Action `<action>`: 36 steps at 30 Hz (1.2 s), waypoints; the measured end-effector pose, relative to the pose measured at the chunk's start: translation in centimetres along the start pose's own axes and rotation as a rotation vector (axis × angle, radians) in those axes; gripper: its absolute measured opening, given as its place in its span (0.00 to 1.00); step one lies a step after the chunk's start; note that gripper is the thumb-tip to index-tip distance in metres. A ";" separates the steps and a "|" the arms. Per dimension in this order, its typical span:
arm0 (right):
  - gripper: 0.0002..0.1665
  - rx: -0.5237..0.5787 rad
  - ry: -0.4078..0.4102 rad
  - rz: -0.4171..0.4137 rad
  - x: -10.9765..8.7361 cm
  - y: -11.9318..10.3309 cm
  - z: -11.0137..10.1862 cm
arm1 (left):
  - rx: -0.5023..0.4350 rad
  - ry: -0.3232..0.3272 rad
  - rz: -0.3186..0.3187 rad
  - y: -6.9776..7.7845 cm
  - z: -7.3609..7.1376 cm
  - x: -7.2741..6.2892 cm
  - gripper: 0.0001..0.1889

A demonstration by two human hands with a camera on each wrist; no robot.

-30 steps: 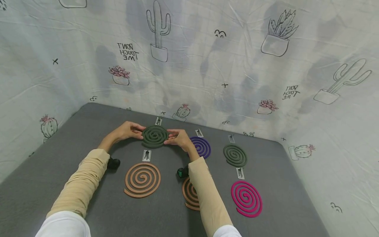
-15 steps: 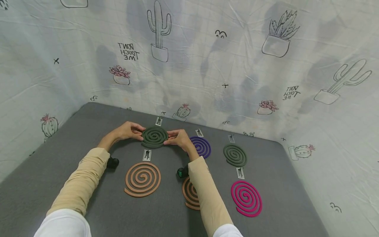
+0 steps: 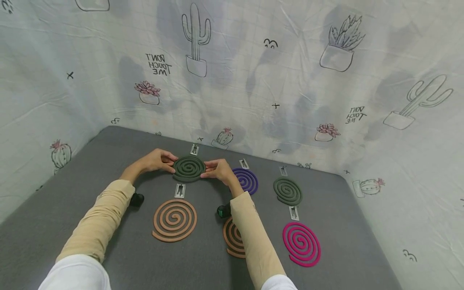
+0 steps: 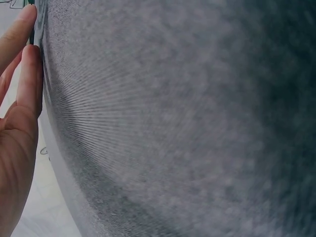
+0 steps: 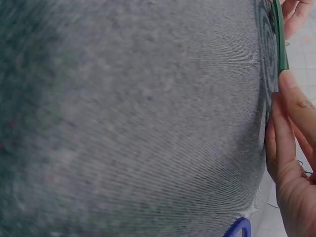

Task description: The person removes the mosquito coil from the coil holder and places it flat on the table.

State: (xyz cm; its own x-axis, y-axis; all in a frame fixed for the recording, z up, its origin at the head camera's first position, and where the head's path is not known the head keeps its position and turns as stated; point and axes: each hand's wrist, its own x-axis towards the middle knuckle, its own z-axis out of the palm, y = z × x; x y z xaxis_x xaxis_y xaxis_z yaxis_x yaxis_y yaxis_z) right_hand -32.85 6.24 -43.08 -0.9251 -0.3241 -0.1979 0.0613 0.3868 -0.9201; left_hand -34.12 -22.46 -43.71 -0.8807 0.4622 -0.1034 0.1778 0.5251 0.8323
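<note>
A dark green mosquito coil is at the back left, its turns packed closely. My left hand holds its left edge with thumb and fingers. On the opposite edge, my right hand grips it the same way. Seen nearly edge-on in the right wrist view, the green coil stands off the grey cloth, which carries its spiral shadow. In the left wrist view, only the fingers and a sliver of the coil show at the left border.
Metal coil stands lie among the coils. Two orange coils are nearer me, one partly under my right forearm. Rightward lie a purple coil, another green coil and a pink coil. A printed curtain hangs behind.
</note>
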 end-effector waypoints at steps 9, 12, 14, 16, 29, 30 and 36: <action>0.29 -0.117 0.008 -0.012 0.2 0.2 -0.2 | -0.018 -0.021 0.004 0.2 0.1 -0.2 0.27; 0.29 -0.138 0.014 -0.011 0.3 0.2 -0.1 | -0.013 -0.025 -0.001 0.2 0.1 -0.3 0.27; 0.29 -0.159 0.016 -0.011 0.3 0.1 0.0 | -0.011 -0.026 -0.004 0.2 0.2 -0.4 0.27; 0.29 -0.205 0.019 -0.015 0.3 0.1 0.1 | -0.007 -0.026 -0.007 0.2 0.2 -0.5 0.27; 0.30 -0.361 0.013 0.008 0.9 -0.6 0.7 | 0.121 0.007 -0.006 0.3 0.1 -0.3 0.26; 0.31 -0.365 0.010 0.014 0.9 -0.6 0.6 | 0.130 0.005 -0.002 0.2 0.1 -0.2 0.26; 0.32 -0.253 -0.031 0.002 0.0 -1.0 -1.0 | 0.144 0.025 0.041 0.0 -0.4 -1.0 0.25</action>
